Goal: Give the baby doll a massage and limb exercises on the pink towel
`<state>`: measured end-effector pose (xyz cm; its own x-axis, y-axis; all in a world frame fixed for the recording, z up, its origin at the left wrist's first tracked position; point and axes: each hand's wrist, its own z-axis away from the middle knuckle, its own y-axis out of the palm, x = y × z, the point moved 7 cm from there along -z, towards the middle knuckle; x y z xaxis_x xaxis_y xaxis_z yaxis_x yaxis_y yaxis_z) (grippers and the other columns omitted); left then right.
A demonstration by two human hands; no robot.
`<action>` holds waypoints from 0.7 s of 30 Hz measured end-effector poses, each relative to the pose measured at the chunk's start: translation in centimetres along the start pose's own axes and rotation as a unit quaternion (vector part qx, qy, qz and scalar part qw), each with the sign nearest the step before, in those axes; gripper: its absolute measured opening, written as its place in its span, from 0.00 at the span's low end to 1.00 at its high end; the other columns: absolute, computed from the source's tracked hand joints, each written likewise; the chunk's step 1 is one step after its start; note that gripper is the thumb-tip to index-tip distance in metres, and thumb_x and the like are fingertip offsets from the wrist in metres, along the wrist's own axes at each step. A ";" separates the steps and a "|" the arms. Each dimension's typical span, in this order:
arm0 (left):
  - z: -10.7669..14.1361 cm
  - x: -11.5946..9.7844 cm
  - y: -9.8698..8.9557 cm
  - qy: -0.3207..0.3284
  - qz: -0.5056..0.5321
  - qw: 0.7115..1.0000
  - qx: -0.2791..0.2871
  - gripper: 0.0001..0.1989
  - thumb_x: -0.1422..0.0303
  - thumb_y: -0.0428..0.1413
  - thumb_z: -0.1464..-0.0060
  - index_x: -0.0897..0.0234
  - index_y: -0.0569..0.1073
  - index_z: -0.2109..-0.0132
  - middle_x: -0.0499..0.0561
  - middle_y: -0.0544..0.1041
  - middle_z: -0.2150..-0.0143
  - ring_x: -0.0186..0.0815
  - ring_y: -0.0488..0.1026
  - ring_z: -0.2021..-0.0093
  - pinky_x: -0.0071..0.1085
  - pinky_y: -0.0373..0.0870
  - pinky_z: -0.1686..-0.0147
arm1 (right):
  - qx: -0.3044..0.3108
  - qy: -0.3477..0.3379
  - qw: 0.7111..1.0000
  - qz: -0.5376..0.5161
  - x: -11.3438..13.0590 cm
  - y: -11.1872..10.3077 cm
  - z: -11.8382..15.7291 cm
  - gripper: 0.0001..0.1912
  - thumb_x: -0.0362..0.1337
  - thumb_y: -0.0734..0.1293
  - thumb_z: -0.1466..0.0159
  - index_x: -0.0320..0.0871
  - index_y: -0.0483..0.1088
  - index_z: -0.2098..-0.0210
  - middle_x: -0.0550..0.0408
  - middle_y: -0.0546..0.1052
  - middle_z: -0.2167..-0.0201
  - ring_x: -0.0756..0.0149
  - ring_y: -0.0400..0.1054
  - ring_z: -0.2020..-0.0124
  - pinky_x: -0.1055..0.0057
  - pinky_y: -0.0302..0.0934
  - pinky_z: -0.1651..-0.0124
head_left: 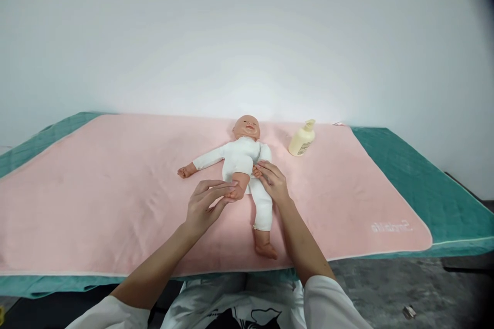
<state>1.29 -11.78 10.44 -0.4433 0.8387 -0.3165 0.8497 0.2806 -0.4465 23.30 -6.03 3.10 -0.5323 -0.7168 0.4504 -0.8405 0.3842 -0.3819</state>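
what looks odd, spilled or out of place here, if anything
A small object lies on the floor at lower right, possibly dropped, too small to identify. Otherwise nothing stands out: the doll lies face up on the pink mat, the pump bottle stands upright and no spill shows.

Clock positions from the doll point(244, 154): outstretched arm point(208, 158) obstructs 9 o'clock; bottle point(301, 142) obstructs 2; wall point(247, 36) limits 12. Open mat point(116, 195) permits passage beyond that arm and, past the right forearm point(306, 244), at 4.

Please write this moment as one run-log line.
left hand: holds doll's raised foot | right hand: holds doll's hand | bottle: on pink mat
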 end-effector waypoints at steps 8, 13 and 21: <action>-0.1 0.0 0.2 0.004 -0.006 1.000 0.006 0.10 0.73 0.60 0.43 0.59 0.76 0.54 0.50 0.82 0.56 0.36 0.78 0.58 0.34 0.76 0.57 | 0.002 0.013 1.000 0.005 -0.2 0.1 0.1 0.16 0.35 0.64 0.33 0.51 0.73 0.46 0.52 0.78 0.47 0.63 0.71 0.43 0.57 0.67 0.38; 0.0 -0.9 -0.4 0.025 0.009 1.000 0.010 0.12 0.74 0.61 0.44 0.60 0.75 0.53 0.51 0.82 0.55 0.35 0.78 0.57 0.33 0.76 0.57 | -0.036 0.057 0.997 0.027 -0.9 -0.6 0.1 0.15 0.38 0.65 0.33 0.50 0.74 0.48 0.52 0.78 0.49 0.63 0.71 0.44 0.58 0.67 0.38; 2.1 -3.3 -2.3 0.087 0.041 0.990 0.108 0.12 0.74 0.60 0.43 0.61 0.74 0.51 0.51 0.82 0.56 0.36 0.77 0.56 0.33 0.74 0.59 | -0.193 0.225 0.955 0.023 -3.3 -3.8 1.0 0.18 0.42 0.65 0.35 0.44 0.71 0.47 0.49 0.77 0.50 0.60 0.72 0.47 0.58 0.64 0.40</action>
<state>0.23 -16.17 10.77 -0.3032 0.9274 -0.2191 0.7922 0.1176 -0.5988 28.42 -5.71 2.23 -0.4867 -0.4045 0.7743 -0.7429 0.6580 -0.1232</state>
